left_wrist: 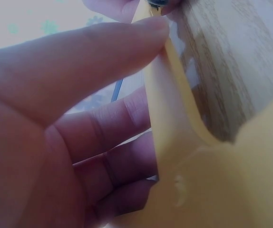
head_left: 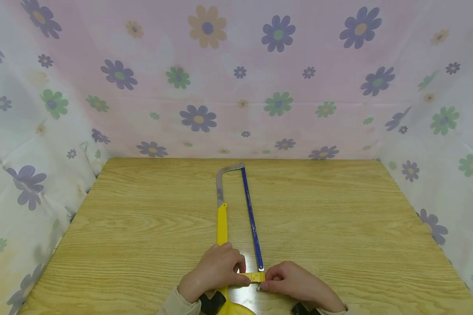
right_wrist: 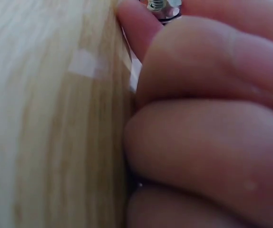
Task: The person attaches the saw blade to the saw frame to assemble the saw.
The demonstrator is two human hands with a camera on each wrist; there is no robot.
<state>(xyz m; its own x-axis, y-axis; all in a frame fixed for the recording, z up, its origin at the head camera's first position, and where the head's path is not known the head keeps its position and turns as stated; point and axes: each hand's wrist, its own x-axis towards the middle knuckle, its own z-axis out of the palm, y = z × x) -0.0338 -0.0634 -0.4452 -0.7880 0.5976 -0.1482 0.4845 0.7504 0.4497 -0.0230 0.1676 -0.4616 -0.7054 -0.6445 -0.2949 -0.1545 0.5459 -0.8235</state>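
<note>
Hacksaw [head_left: 222, 221], near end gripped by the left hand [head_left: 219, 267], small screw [right_wrist: 167, 9] pinched by the right hand [head_left: 295, 282]: I'd brace it flat, turning gently.

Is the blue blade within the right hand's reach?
Probably yes: the right hand is beside the near end of the blue blade, with nothing seen between, though it is busy at the metal screw.

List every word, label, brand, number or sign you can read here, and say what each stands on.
None can be read in any view.
Blue blade: pale worn marks, too small to tell whether they are print.
Yellow saw frame: one small curved mark in the left wrist view, too blurred to read.
Patterned cloth: flowers only, no lettering visible.
</note>
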